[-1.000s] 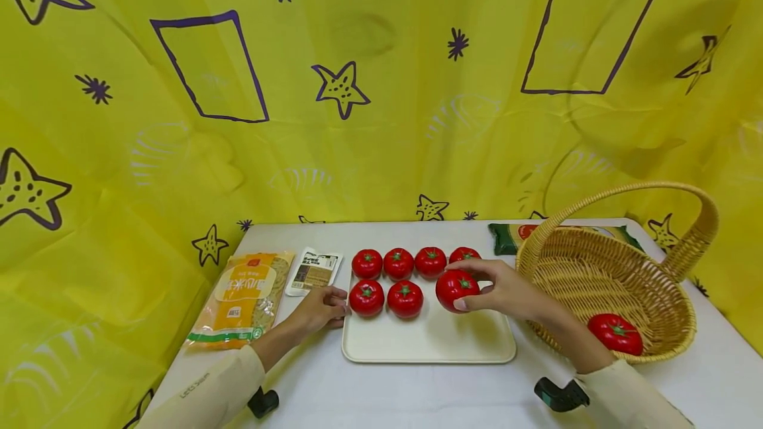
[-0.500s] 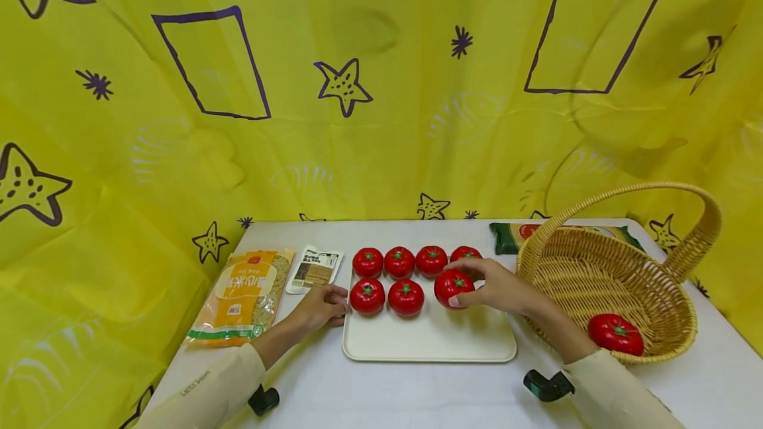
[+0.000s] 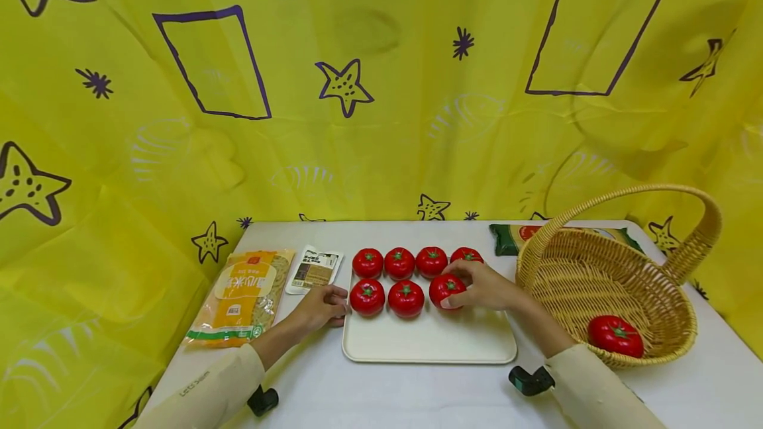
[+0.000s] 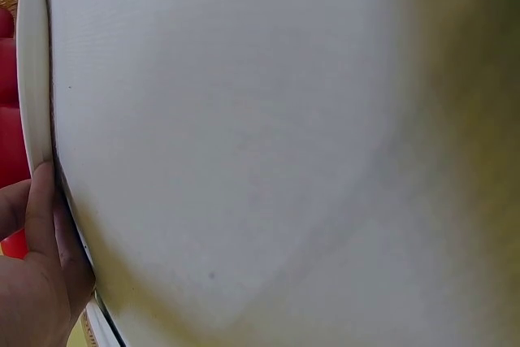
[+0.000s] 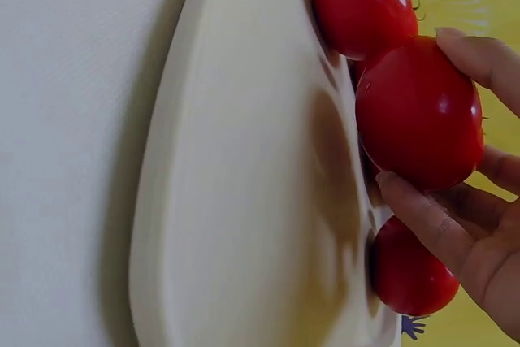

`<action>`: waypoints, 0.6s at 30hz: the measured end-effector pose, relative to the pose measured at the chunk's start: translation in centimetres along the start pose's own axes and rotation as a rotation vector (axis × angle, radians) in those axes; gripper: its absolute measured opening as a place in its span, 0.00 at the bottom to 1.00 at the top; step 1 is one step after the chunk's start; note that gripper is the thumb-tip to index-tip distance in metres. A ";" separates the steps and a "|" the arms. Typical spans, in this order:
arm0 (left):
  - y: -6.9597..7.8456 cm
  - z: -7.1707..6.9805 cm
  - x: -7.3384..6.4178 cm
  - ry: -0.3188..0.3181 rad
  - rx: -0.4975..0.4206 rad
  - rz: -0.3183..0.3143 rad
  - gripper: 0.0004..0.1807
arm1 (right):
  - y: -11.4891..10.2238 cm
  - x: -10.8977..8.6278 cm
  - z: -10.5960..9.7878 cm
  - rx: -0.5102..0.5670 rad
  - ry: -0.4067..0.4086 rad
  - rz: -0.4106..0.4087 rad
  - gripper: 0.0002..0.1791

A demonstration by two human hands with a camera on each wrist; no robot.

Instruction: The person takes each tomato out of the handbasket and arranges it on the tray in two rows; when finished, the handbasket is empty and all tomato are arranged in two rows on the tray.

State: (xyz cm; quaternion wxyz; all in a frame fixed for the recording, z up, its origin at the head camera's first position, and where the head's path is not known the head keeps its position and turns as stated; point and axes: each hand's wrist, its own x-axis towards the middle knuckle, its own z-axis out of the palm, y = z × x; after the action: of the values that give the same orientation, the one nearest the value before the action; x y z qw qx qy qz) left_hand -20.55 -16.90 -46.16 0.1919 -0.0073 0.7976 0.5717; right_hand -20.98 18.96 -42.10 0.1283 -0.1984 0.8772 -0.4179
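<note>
My right hand (image 3: 479, 286) grips a glossy red tomato (image 3: 447, 291) with fingers and thumb around its side, close over the cream tray (image 3: 429, 346). In the right wrist view this tomato (image 5: 420, 113) hangs beside another tomato (image 5: 366, 7), its shadow on the tray. Two tomatoes (image 3: 406, 298) (image 3: 367, 296) sit to its left in the same row. A back row of several tomatoes (image 3: 399, 263) stands behind. My left hand (image 3: 318, 308) rests at the tray's left edge; in the left wrist view the fingertips touch the rim (image 4: 34, 79).
A wicker basket (image 3: 578, 283) with a tall handle stands at the right, one tomato (image 3: 615, 335) inside. Behind it lies a green packet (image 3: 505, 239). At the left are an orange-and-clear food bag (image 3: 244, 293) and a small white packet (image 3: 314, 269). A yellow curtain (image 3: 381, 151) hangs behind the table.
My right hand has moved left and slightly down with the tomato, bringing it nearer the front-row tomatoes. The left hand has stayed at the tray's edge.
</note>
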 end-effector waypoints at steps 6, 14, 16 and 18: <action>0.0 0.0 0.1 -0.002 0.001 -0.006 0.18 | 0.1 0.2 0.7 -0.047 0.017 0.018 0.27; 0.2 -0.1 0.1 -0.007 0.008 -0.003 0.18 | 0.0 0.3 1.2 -0.029 0.019 0.057 0.28; 0.2 -0.1 0.1 -0.006 0.010 -0.006 0.18 | 0.0 0.3 1.3 -0.023 0.019 0.060 0.28; 0.3 -0.1 0.0 -0.008 0.015 -0.005 0.18 | 0.0 0.3 1.3 -0.020 0.013 0.058 0.28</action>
State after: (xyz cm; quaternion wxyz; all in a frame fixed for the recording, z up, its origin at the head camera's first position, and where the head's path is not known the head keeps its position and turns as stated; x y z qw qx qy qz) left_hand -20.62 -16.88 -45.92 0.1965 -0.0057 0.8010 0.5654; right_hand -20.71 17.93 -42.94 0.1330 -0.1714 0.8875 -0.4066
